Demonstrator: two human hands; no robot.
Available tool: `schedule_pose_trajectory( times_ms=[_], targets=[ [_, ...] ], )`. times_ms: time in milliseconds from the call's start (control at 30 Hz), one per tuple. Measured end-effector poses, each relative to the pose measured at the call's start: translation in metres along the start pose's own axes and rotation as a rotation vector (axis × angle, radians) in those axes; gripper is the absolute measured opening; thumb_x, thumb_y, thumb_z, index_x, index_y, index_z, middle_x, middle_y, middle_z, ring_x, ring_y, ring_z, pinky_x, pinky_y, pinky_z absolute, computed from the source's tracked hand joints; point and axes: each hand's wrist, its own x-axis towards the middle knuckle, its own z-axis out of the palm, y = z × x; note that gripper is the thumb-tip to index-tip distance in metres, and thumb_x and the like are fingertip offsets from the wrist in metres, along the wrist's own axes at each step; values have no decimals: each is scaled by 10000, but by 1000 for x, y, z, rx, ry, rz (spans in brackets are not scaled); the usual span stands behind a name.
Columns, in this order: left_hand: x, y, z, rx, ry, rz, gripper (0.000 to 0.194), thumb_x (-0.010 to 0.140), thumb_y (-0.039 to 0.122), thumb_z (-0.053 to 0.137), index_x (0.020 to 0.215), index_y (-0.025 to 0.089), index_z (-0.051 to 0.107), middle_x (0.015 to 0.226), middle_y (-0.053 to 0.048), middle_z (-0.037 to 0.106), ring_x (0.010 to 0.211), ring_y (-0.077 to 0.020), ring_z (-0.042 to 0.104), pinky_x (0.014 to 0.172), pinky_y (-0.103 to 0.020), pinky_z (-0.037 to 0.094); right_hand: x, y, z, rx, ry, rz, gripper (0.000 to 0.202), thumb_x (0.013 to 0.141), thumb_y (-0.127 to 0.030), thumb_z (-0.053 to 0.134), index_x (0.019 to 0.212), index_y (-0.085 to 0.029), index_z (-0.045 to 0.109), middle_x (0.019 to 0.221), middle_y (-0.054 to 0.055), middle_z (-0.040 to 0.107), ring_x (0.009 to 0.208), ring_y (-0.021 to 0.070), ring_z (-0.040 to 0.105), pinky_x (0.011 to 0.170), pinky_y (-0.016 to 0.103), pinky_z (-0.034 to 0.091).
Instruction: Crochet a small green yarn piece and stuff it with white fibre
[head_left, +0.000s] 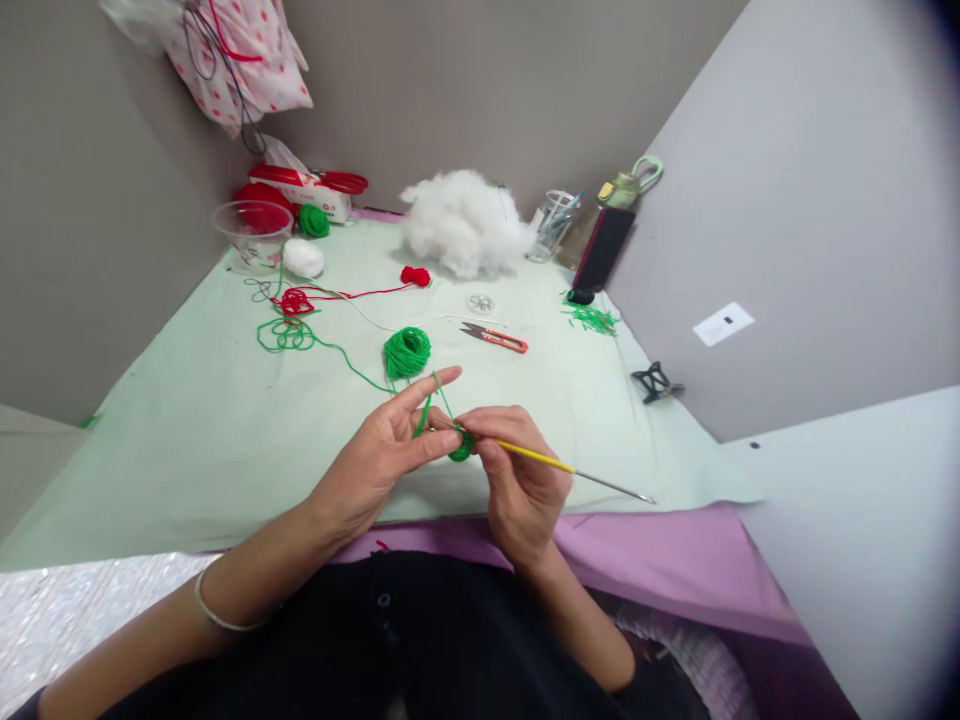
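My left hand (pixel 382 450) pinches a small green crocheted piece (pixel 461 445) between thumb and fingers, its index finger stretched out with green yarn looped over it. In my right hand (pixel 525 480) is a crochet hook (pixel 536 457) with a yellow handle, held like a pen; its far end, a metal hook, points right. The near tip meets the green piece, hidden by the fingers. Just beyond my left hand lies a ball of green yarn (pixel 407 353), and a strand runs from there to loose green loops (pixel 286 334) at the left.
Orange thread snips (pixel 495 337) lie beyond my hands. White stuffing (pixel 466 222), a clear cup (pixel 553 226), a bottle (pixel 619 190) and a dark phone (pixel 604 248) stand at the back. Left are a plastic tub (pixel 253 236), a white ball (pixel 303 258) and red yarn (pixel 295 302). Green scraps (pixel 592 319) lie right.
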Motion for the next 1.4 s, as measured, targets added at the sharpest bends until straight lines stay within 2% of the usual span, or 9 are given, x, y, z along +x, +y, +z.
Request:
schedule_pose_trajectory(
  times_ms=[167, 333, 633, 800, 900, 967, 1033, 1200, 1400],
  targets=[
    [-1, 1, 0, 34, 43, 28, 675, 797, 233, 841, 1430, 270, 608, 920, 15, 626, 904, -141, 558, 914, -272, 411, 8, 6, 1, 211, 109, 238, 151, 998, -280, 599, 972, -225, 737, 907, 38, 755, 632, 112, 604, 581, 272, 513],
    [-2, 3, 2, 58, 110, 76, 586, 817, 259, 819, 1379, 265, 652, 944, 2, 614, 935, -155, 542, 895, -266, 403, 15, 9, 1, 346, 113, 381, 216, 990, -394, 590, 920, -205, 668, 853, 40, 754, 527, 88, 553, 506, 246, 475],
    [-5, -3, -2, 187, 144, 172, 575, 849, 275, 798, 1398, 324, 631, 930, 11, 612, 865, -146, 543, 836, -253, 419, 11, 1, -6, 225, 46, 266, 196, 1053, -280, 494, 1001, -222, 673, 930, 31, 768, 606, 101, 648, 575, 265, 540],
    [-7, -4, 3, 281, 262, 263, 560, 788, 224, 848, 1319, 312, 689, 882, 22, 623, 799, -131, 533, 771, -229, 427, -1, 2, -4, -266, -68, -148, 267, 1006, -146, 537, 1191, -261, 691, 1030, 67, 758, 854, 178, 726, 726, 339, 615],
    [-5, -4, 3, 106, 203, 160, 611, 769, 235, 868, 1344, 293, 668, 870, 24, 637, 817, -123, 562, 797, -217, 446, -6, 8, -1, -506, -66, -355, 373, 938, -101, 647, 1250, -298, 700, 1093, 83, 746, 987, 212, 720, 784, 358, 622],
    [-3, -2, 0, -47, 108, -17, 616, 772, 268, 870, 1353, 251, 665, 850, 19, 637, 788, -111, 565, 809, -222, 462, -5, 10, 0, -464, -31, -334, 373, 938, -102, 652, 1244, -306, 711, 1105, 82, 738, 984, 207, 714, 776, 355, 618],
    [0, 0, -5, -145, 59, -128, 583, 779, 282, 867, 1329, 212, 687, 768, 34, 593, 719, -89, 535, 831, -233, 476, -1, 8, -1, -281, 16, -194, 300, 978, -120, 594, 1189, -282, 731, 1022, 68, 741, 905, 189, 709, 745, 351, 607],
    [1, 4, -6, -89, 104, 26, 524, 787, 223, 851, 1294, 251, 721, 838, 31, 615, 787, -91, 551, 852, -221, 462, 12, 2, 0, 149, 95, 92, 211, 1015, -186, 557, 1012, -245, 759, 892, 28, 722, 687, 131, 643, 622, 304, 553],
    [0, -5, 0, 45, 128, 140, 528, 796, 233, 856, 1305, 264, 719, 901, 11, 667, 913, -124, 591, 886, -220, 457, 6, 6, 6, -74, 17, -7, 255, 984, -121, 593, 1119, -267, 753, 967, 44, 753, 888, 172, 709, 750, 333, 605]
  ],
)
